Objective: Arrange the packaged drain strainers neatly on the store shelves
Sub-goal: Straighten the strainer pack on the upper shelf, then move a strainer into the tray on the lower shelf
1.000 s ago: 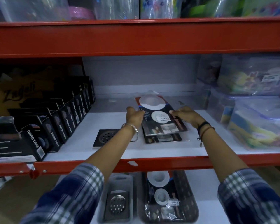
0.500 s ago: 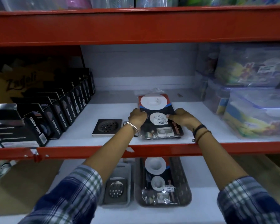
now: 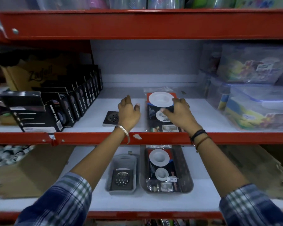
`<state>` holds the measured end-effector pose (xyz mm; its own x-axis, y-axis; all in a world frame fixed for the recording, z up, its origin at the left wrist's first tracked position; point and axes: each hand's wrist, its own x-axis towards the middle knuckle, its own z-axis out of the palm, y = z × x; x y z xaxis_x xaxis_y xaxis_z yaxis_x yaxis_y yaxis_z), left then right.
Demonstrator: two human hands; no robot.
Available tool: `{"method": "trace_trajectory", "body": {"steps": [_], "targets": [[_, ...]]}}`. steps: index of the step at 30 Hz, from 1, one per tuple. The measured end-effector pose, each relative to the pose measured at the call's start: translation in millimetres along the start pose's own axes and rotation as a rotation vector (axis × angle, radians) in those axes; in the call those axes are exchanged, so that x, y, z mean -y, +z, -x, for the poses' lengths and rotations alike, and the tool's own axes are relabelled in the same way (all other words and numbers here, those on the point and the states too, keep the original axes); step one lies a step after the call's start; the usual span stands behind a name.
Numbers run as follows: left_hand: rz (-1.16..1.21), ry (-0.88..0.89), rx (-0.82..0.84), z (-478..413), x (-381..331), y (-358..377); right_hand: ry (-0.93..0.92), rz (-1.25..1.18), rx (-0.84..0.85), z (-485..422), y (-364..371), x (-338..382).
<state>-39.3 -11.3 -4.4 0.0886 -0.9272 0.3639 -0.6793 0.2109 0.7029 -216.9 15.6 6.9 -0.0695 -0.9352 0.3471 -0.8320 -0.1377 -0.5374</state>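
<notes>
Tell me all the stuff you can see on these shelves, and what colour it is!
Strainer pack: one stack, black with white discs, middle shelf centre, under the right hand.
Square drain cover: one, dark metal, middle shelf, partly behind the left hand.
Nano tape boxes: a row, exact count unclear, black, middle shelf left.
Cardboard box: one, brown, behind the tape boxes.
Plastic containers: several, clear with colourful prints, middle shelf right.
Grey tray: one, holding a round metal strainer, lower shelf.
Dark tray: one, holding another strainer pack, lower shelf.
Shelf rails: red.
Left hand: open, holding nothing.
Right hand: resting flat on the strainer pack.
</notes>
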Motion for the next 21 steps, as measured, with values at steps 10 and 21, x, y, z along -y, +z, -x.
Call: {"method": "trace_trajectory", "body": {"steps": [10,21], "targets": [[-0.370,0.235,-0.075,23.9,117.0,-79.8,-0.273,0.093,0.437,-31.2,75.8,95.7],[-0.594,0.257,0.027,12.9,143.7,-89.3,-0.106,0.252,0.774,-72.8,99.8,114.1]]}}
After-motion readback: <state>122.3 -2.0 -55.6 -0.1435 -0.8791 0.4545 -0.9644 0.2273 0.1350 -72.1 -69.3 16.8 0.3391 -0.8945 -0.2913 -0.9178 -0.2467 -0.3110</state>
